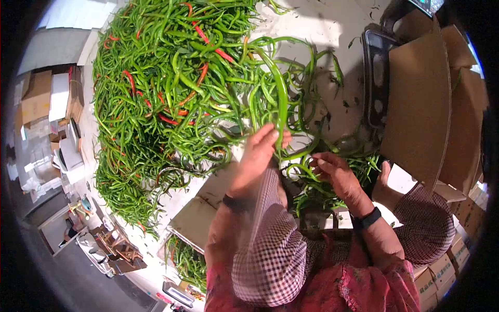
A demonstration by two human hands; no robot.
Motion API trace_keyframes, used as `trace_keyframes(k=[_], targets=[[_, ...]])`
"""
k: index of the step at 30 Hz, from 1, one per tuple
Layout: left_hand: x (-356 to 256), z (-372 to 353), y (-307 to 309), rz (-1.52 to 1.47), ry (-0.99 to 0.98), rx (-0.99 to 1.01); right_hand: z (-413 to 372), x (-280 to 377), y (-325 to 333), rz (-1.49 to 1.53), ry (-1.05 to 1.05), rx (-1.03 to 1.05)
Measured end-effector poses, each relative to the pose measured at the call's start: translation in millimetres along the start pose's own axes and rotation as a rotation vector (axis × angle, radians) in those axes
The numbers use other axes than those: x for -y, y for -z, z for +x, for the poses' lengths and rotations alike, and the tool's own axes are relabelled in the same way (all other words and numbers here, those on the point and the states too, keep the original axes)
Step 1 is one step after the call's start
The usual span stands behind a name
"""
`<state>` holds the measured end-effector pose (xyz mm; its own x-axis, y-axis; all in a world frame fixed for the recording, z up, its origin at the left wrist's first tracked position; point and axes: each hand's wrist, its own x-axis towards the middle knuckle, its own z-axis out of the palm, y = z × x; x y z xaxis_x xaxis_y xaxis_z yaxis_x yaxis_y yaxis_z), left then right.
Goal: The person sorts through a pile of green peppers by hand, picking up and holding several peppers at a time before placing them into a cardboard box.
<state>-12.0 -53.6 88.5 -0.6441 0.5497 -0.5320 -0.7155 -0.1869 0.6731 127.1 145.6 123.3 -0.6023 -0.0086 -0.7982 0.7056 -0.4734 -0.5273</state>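
My left hand (260, 151) is closed around the lower end of a long green chili pepper (281, 96), which stands up from the fingers and curves to the left at the top. To the right, my right hand (335, 174) hovers over a smaller bunch of green chili peppers (317, 195), its fingers loosely bent and apart with nothing visible between them. A big heap of green chili peppers (156, 78) with a few red ones spreads over the pale floor on the left. Several loose peppers lie between the heap and my hands.
An opened cardboard box (418, 104) stands at the right, beside a dark-framed scale (377, 78). A cardboard sheet (195, 221) lies left of my left forearm. Stacked cartons (436, 278) sit at the lower right; chairs (112, 249) stand at the lower left.
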Motion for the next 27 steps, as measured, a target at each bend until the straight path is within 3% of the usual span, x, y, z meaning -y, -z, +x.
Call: trace_keyframes(k=[5, 7, 9, 11, 12, 13, 15, 17, 19, 20, 23, 24, 25, 27], targets=[[8, -7, -1, 0.167, 0.089, 0.012, 13, 7, -10, -0.014, 0.069, -0.002], [13, -5, -11, 0.993, 0.271, 0.390, 27, 11, -16, -0.003, 0.289, 0.020], [57, -10, -4, 0.857, -0.127, 0.517, 44, -2, 3, -0.123, 0.211, -0.008], [57, -12, -4, 0.883, -0.195, 0.504, 73, -43, 34, -0.045, 0.046, -0.076], [52, -12, 2, 0.981, -0.213, 0.263, 77, -70, 50, -0.299, 0.168, -0.270], [46, -10, 10, 1.069, -0.228, 0.017, 70, -79, 50, -0.301, 0.164, -0.268], [66, 2, 61, 1.235, -0.233, -0.363, 56, -91, 50, -1.361, 0.550, -0.599], [61, -5, 81, 1.413, -0.282, -0.580, 53, -72, 29, -1.520, 0.503, -0.537], [90, -12, 101, 1.504, -0.233, -0.669, 69, -75, 21, -1.594, 0.603, -0.208], [102, -12, 112, 1.593, -0.197, -0.768, 78, -77, 13, -1.622, 0.616, -0.167], [120, -13, 125, 1.699, -0.216, -0.718, 105, -101, 14, -1.837, 0.467, -0.059], [105, -16, 106, 1.671, -0.091, -0.726, 106, -98, 17, -1.846, 0.306, 0.079], [98, -19, 96, 1.668, -0.089, -0.721, 100, -99, 20, -1.848, 0.300, 0.078], [83, -22, 79, 1.356, -0.212, -0.518, 81, -108, 33, -2.047, 0.333, 0.261]])
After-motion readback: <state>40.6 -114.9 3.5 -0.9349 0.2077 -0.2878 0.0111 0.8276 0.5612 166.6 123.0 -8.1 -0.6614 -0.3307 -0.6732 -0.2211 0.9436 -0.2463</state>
